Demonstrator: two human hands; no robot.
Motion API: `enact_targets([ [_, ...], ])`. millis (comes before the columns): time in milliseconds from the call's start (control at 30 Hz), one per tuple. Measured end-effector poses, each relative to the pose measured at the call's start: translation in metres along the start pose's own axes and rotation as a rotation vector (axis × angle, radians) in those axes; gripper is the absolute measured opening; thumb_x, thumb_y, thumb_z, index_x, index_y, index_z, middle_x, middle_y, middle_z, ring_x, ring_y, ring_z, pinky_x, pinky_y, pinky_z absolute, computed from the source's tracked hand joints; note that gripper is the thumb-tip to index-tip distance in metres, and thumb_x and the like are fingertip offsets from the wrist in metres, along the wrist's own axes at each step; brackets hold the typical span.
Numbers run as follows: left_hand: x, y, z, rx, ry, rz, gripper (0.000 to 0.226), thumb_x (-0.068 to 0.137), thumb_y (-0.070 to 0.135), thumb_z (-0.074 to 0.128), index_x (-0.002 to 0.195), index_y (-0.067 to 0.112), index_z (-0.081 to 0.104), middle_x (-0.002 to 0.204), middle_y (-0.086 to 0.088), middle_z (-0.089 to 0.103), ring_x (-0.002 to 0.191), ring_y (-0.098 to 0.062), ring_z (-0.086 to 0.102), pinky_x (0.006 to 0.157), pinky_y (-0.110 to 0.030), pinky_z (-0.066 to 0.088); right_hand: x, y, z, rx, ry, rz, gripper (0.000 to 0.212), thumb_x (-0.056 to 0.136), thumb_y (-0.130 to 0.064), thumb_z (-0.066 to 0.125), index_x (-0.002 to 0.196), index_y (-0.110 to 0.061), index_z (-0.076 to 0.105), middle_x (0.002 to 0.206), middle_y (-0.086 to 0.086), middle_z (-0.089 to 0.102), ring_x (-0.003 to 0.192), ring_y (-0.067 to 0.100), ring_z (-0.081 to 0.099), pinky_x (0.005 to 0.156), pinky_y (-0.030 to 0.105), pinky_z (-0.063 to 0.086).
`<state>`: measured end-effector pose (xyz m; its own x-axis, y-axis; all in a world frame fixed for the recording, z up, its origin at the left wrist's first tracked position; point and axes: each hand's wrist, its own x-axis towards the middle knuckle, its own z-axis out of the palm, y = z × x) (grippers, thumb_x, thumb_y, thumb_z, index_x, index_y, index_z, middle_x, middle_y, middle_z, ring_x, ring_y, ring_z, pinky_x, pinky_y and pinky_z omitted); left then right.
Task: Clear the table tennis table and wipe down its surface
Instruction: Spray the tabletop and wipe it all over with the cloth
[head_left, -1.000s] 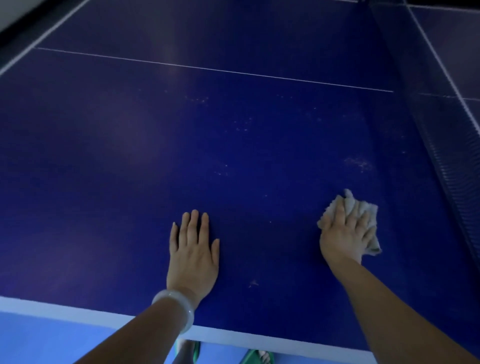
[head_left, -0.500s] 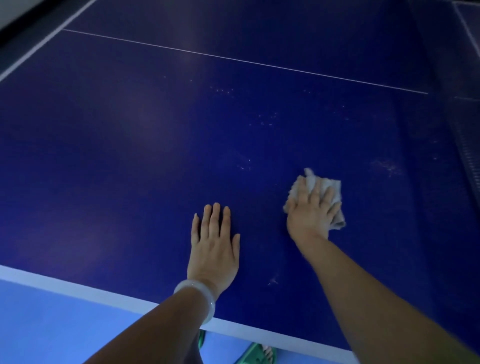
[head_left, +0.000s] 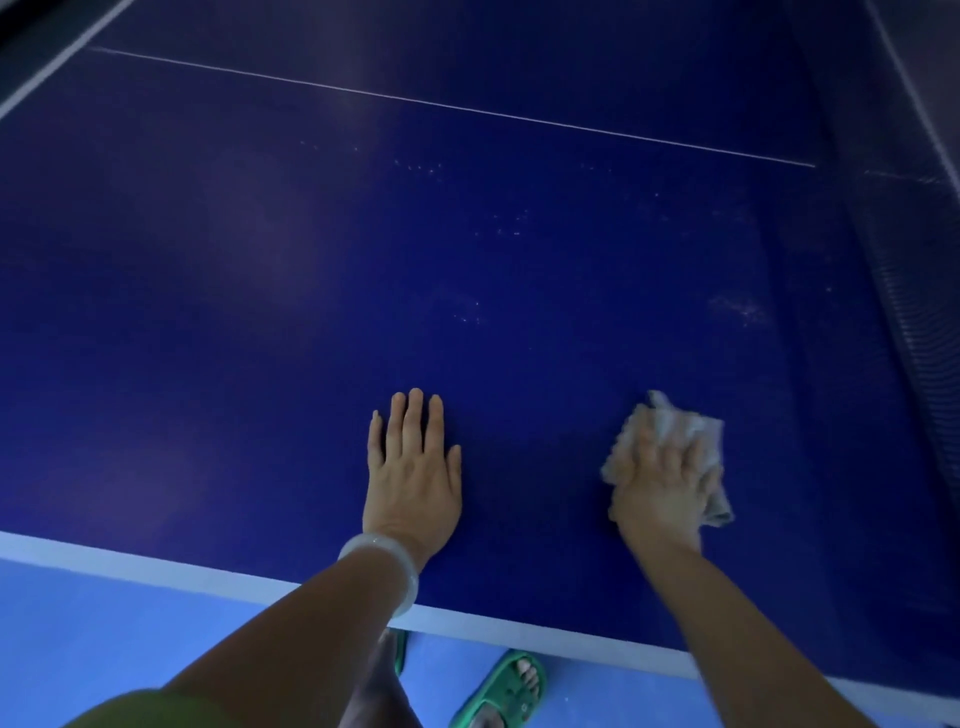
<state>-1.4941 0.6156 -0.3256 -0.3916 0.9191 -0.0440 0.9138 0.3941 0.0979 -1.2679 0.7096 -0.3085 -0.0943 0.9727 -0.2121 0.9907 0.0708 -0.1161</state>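
While the left hand lies flat on the blue table near its white front edge, fingers straight and close together, the right hand presses a crumpled pale cloth against the surface just to the right. Its fingers are spread over the cloth, which pokes out beyond the fingertips. Pale specks dot the table farther out, near the net.
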Motion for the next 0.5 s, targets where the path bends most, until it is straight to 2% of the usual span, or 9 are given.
enact_targets([
  [67, 0.0, 0.0, 0.0, -0.008, 0.001, 0.006, 0.061, 0.101, 0.04, 0.012, 0.152, 0.009, 0.024, 0.159, -0.013, 0.024, 0.149, -0.029, 0.015, 0.121, -0.05, 0.013, -0.033, -0.037, 0.013, -0.036, 0.015, -0.2, 0.092, 0.095, -0.024, 0.045, 0.15, -0.021, -0.029, 0.161, 0.017, -0.019, 0.145, 0.049, -0.013, 0.115, 0.067, 0.001],
  [100, 0.0, -0.001, 0.0, -0.018, 0.004, 0.008, 0.061, 0.101, 0.039, 0.014, 0.152, 0.009, 0.025, 0.158, -0.014, 0.026, 0.149, -0.029, 0.016, 0.121, -0.05, 0.013, -0.054, -0.051, 0.021, -0.038, 0.019, -0.341, 0.091, 0.094, -0.028, 0.045, 0.152, -0.02, -0.025, 0.162, 0.018, -0.011, 0.145, 0.051, -0.01, 0.114, 0.069, 0.001],
  [200, -0.001, -0.002, -0.001, -0.044, 0.01, 0.019, 0.06, 0.1, 0.038, 0.02, 0.151, 0.007, 0.03, 0.156, -0.016, 0.029, 0.148, -0.031, 0.02, 0.12, -0.052, 0.015, -0.094, -0.046, 0.04, -0.076, 0.047, -0.67, 0.074, 0.094, -0.04, 0.04, 0.158, -0.021, 0.008, 0.163, 0.013, 0.013, 0.148, 0.042, 0.01, 0.115, 0.062, 0.011],
  [267, -0.001, -0.001, -0.001, -0.044, 0.011, 0.017, 0.06, 0.1, 0.038, 0.02, 0.15, 0.006, 0.032, 0.155, -0.017, 0.031, 0.147, -0.033, 0.022, 0.12, -0.053, 0.017, -0.088, -0.009, 0.037, -0.176, 0.033, -0.655, 0.074, 0.09, -0.037, 0.049, 0.156, -0.016, 0.022, 0.161, 0.017, 0.018, 0.146, 0.047, 0.015, 0.113, 0.065, 0.019],
  [300, -0.001, -0.001, -0.002, -0.044, 0.005, 0.015, 0.061, 0.1, 0.038, 0.02, 0.15, 0.005, 0.032, 0.155, -0.017, 0.031, 0.147, -0.033, 0.022, 0.12, -0.053, 0.017, -0.081, 0.015, 0.035, -0.229, 0.034, -0.622, 0.068, 0.09, -0.029, 0.047, 0.153, -0.011, 0.03, 0.16, 0.02, 0.021, 0.143, 0.052, 0.016, 0.111, 0.068, 0.023],
  [333, -0.001, -0.001, -0.002, -0.045, -0.004, 0.016, 0.061, 0.1, 0.039, 0.019, 0.15, 0.005, 0.031, 0.156, -0.018, 0.03, 0.147, -0.033, 0.022, 0.12, -0.053, 0.017, -0.072, 0.04, 0.031, -0.223, 0.037, -0.504, 0.061, 0.091, -0.021, 0.035, 0.151, -0.009, 0.034, 0.16, 0.021, 0.019, 0.142, 0.055, 0.014, 0.11, 0.07, 0.022],
  [400, -0.001, -0.001, -0.002, -0.042, -0.015, 0.019, 0.063, 0.1, 0.039, 0.016, 0.151, 0.005, 0.029, 0.157, -0.018, 0.028, 0.147, -0.034, 0.02, 0.12, -0.053, 0.015, -0.057, 0.081, 0.018, -0.061, 0.015, -0.088, 0.059, 0.099, -0.022, 0.007, 0.157, -0.021, 0.014, 0.164, 0.012, 0.0, 0.148, 0.045, -0.003, 0.117, 0.064, 0.008],
  [433, -0.001, -0.001, -0.002, -0.04, -0.022, 0.02, 0.063, 0.1, 0.039, 0.015, 0.151, 0.005, 0.029, 0.157, -0.018, 0.027, 0.148, -0.034, 0.019, 0.12, -0.054, 0.015, -0.053, 0.088, 0.011, 0.037, 0.044, 0.098, 0.054, 0.103, -0.031, 0.004, 0.157, -0.031, 0.002, 0.165, 0.006, -0.007, 0.15, 0.037, -0.009, 0.119, 0.059, 0.001],
  [500, -0.002, -0.001, -0.003, -0.043, -0.035, 0.025, 0.063, 0.1, 0.039, 0.015, 0.15, 0.004, 0.029, 0.157, -0.019, 0.027, 0.147, -0.035, 0.019, 0.119, -0.054, 0.015, -0.05, 0.076, 0.004, 0.141, 0.096, 0.306, 0.056, 0.103, -0.04, 0.015, 0.155, -0.039, -0.005, 0.165, 0.003, -0.008, 0.15, 0.03, -0.009, 0.12, 0.055, -0.004],
])
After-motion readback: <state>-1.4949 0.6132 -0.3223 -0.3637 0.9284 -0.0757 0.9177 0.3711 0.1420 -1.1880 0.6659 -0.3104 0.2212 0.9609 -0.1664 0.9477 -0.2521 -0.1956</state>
